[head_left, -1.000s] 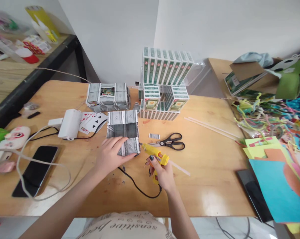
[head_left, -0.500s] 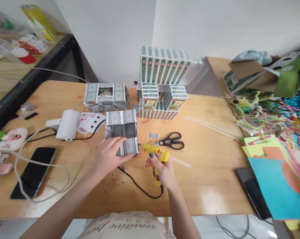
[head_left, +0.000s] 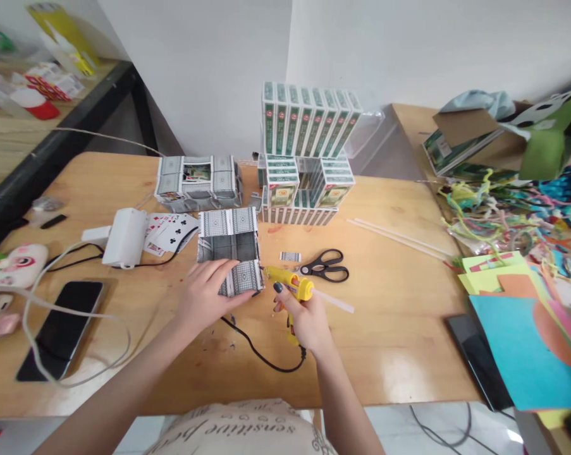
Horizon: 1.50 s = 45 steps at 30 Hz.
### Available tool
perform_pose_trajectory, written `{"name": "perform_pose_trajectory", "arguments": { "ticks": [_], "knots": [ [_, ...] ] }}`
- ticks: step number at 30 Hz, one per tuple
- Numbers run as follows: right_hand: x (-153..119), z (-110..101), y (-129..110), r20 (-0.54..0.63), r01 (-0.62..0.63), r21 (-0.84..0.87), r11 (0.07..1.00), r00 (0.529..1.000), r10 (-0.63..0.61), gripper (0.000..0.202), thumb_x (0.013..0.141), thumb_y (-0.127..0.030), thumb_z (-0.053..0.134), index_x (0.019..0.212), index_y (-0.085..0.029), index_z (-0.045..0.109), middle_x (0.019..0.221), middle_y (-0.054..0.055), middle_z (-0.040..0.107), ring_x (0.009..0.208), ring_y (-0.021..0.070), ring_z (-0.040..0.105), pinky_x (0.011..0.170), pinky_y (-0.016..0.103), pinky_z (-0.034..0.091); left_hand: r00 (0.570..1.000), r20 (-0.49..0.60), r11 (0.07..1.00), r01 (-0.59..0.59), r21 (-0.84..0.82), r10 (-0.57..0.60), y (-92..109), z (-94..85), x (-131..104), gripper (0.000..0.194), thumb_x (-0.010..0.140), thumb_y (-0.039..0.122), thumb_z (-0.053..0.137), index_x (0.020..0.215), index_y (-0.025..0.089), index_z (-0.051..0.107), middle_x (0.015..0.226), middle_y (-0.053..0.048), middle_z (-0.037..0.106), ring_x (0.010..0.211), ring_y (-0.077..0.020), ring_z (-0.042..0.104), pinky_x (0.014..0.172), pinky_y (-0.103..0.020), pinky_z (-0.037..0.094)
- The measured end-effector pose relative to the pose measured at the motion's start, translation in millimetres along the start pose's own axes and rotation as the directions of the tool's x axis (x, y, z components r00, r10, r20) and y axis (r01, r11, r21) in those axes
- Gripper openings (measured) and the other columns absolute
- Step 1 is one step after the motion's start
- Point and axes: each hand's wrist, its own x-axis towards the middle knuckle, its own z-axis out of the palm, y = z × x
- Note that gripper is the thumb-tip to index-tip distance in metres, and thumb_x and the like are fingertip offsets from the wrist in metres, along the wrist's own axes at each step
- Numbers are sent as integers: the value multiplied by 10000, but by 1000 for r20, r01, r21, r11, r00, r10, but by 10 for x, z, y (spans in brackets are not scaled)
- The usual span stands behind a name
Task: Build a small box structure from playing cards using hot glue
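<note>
My left hand [head_left: 204,294] grips the near end of a small box built of grey-patterned playing cards [head_left: 229,221], its middle open at the top. In my right hand [head_left: 306,319] is a yellow glue gun [head_left: 285,277], its nozzle close to the box's right near edge and a clear glue stick [head_left: 335,301] poking out of its back. Whether the nozzle touches the cards is hard to tell. Black-handled scissors [head_left: 325,265] and a small card strip [head_left: 290,256] lie just beyond the gun. Loose cards [head_left: 171,234] fan out left of the box.
Behind stand a longer card structure [head_left: 197,180] and stacked green-and-white card packs [head_left: 308,120]. To the left are a white power adapter [head_left: 125,239] and a phone [head_left: 62,332] with cables. Two glue sticks [head_left: 399,239], coloured paper [head_left: 527,354] and tangled yarn are at the right.
My right hand has moved the glue gun slightly left, nearer the box's edge. My left hand keeps its hold on the box. The whole view has shifted a little.
</note>
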Motion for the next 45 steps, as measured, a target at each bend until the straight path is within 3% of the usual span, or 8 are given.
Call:
{"name": "perform_pose_trajectory", "arguments": {
  "ticks": [5,18,28,32,40,45],
  "knots": [
    [-4,-5,-10,7,-12,-56,998,1000,13,382,806,-530,535,675,-172,555,562,-8,543,492,112,477,465,221,360,1000,-6,1000,-2,4,3,7,-3,10,426,701,460,679,998,165,605,918,-80,692,823,-228,651,739,-354,494],
    [-122,-91,45,51,-42,-72,997,998,46,360,811,-517,533,684,-180,525,560,-13,524,534,126,523,514,227,405,1000,-1,1000,-10,13,10,4,-4,7,428,703,463,681,1000,165,605,921,-76,694,825,-224,650,737,-350,489],
    [-216,-97,8,30,-96,-154,983,994,102,410,798,-570,517,672,-181,541,544,-22,513,465,106,475,436,210,354,1000,-1,1000,-8,10,8,6,1,1,431,705,471,675,1009,175,604,925,-74,691,831,-223,647,749,-352,492],
    [-246,-69,3,17,-30,-198,980,999,34,401,826,-548,485,654,-189,536,542,-19,519,518,127,512,510,231,393,1000,-7,1000,-10,8,10,9,2,5,439,696,465,688,1008,169,603,923,-76,689,832,-225,647,751,-352,490],
    [-367,-6,4,-77,-64,-414,908,996,35,388,857,-526,432,678,-200,544,579,11,571,538,159,535,534,263,369,1000,5,1000,9,7,-9,10,10,-2,426,709,467,671,1013,176,604,930,-74,686,841,-226,645,766,-356,485],
    [-190,-30,173,-299,-56,-494,868,948,-109,322,840,-505,460,840,-189,520,780,65,593,692,214,571,614,312,411,1000,17,1000,14,13,-14,-1,16,-15,424,710,468,668,1019,185,601,941,-76,689,843,-227,645,775,-359,484]
  ]
}}
